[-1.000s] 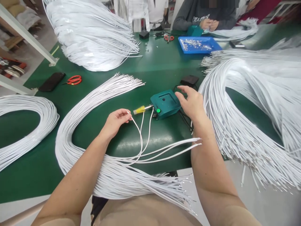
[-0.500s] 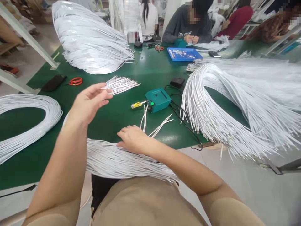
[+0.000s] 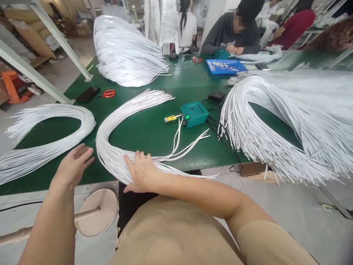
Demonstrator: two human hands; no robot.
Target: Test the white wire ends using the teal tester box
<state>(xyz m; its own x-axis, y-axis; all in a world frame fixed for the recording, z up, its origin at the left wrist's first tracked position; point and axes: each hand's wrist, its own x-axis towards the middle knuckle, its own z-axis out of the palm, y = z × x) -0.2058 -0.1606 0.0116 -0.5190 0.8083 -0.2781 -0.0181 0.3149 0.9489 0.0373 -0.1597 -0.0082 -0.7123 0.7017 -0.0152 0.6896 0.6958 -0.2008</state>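
Note:
A curved bundle of white cables (image 3: 106, 129) lies on the green table, bent like a U that opens to the right. My right hand (image 3: 142, 171) rests on its lower part, fingers spread and palm down. Off the bundle's left side, my left hand (image 3: 73, 165) is held with its fingers apart and nothing in it, near a second looped bundle (image 3: 82, 119). A teal device (image 3: 194, 114) with a green button and a yellow part (image 3: 171, 118) sits right of the curved bundle. A few loose cables (image 3: 190, 147) lie below it.
Red-handled scissors (image 3: 109, 93) and a dark flat object (image 3: 88, 94) lie at the back left. Large white cable piles (image 3: 129, 55) (image 3: 248, 110) stand behind and right. A person (image 3: 231, 33) sits across the table by a blue tray (image 3: 226, 66). Black cords run beside the device.
My left hand has moved down and left, away from the bundle's upper end. My right hand has shifted onto the bundle, fingers spreading. The view has turned left, showing the whole curve.

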